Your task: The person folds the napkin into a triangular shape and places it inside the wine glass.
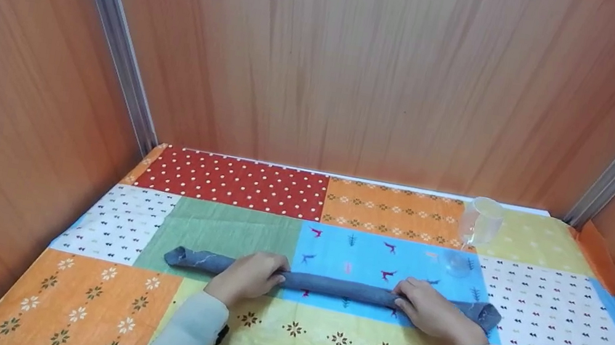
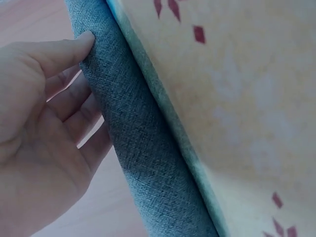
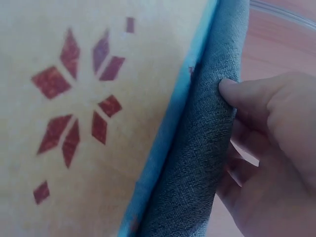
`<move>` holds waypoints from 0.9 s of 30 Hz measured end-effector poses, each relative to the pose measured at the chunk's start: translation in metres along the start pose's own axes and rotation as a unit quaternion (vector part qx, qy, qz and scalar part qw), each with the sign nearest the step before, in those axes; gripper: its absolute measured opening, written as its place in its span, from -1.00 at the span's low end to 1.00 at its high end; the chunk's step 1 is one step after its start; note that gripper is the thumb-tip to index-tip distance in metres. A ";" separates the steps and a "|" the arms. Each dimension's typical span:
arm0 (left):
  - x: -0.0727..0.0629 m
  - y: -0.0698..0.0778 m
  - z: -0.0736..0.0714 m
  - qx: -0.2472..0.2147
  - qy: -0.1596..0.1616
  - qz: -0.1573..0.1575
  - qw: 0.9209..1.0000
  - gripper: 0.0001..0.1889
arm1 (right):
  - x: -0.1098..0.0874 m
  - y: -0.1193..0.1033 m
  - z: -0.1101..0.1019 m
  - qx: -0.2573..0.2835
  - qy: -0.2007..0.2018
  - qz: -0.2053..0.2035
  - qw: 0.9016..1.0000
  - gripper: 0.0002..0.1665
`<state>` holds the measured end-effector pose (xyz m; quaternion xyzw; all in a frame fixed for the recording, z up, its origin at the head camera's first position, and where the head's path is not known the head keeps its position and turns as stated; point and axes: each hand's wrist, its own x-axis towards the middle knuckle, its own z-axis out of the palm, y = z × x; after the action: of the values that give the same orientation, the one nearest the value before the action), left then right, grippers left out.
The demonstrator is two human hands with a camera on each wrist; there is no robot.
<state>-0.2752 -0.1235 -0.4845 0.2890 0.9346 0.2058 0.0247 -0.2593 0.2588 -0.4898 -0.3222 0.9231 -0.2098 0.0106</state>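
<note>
A grey cloth rolled into a long tube (image 1: 341, 289) lies crosswise on the patchwork tablecloth (image 1: 235, 229). My left hand (image 1: 251, 275) grips it left of its middle, and my right hand (image 1: 429, 308) grips it on the right. Both ends of the roll stick out beyond the hands, with loose flaps showing. In the left wrist view the thumb of the left hand (image 2: 44, 108) presses the near side of the woven cloth roll (image 2: 133, 123), fingers curled behind it. The right wrist view has the right hand (image 3: 276, 138) pinching the roll (image 3: 197, 138) the same way.
A clear stemmed glass (image 1: 481, 223) stands upright at the back right, beyond my right hand. Wood-grain panels (image 1: 362, 69) enclose the table at the back and on both sides, with metal posts (image 1: 117, 41) at the corners.
</note>
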 end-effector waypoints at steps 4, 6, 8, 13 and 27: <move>0.002 -0.001 -0.001 -0.022 -0.017 -0.017 0.999 -0.85 | 0.002 0.000 0.001 0.015 0.009 0.006 1.000 -0.87; 0.004 -0.001 -0.001 -0.031 -0.021 -0.025 0.999 -0.84 | 0.004 0.001 0.003 0.026 0.015 0.014 0.999 -0.85; 0.006 -0.001 0.000 -0.035 -0.020 -0.030 0.999 -0.83 | 0.005 0.001 0.005 0.027 0.020 0.021 0.999 -0.83; 0.009 0.000 -0.001 -0.043 -0.011 -0.034 0.998 -0.82 | 0.006 0.001 0.005 -0.013 0.033 0.009 0.999 -0.79; 0.019 0.032 0.014 0.024 0.004 0.005 1.000 -0.68 | 0.005 0.003 0.008 -0.020 0.030 -0.018 0.999 -0.72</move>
<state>-0.2716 -0.0837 -0.4831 0.2936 0.9380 0.1841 0.0132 -0.2638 0.2546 -0.4971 -0.3320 0.9211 -0.2016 -0.0274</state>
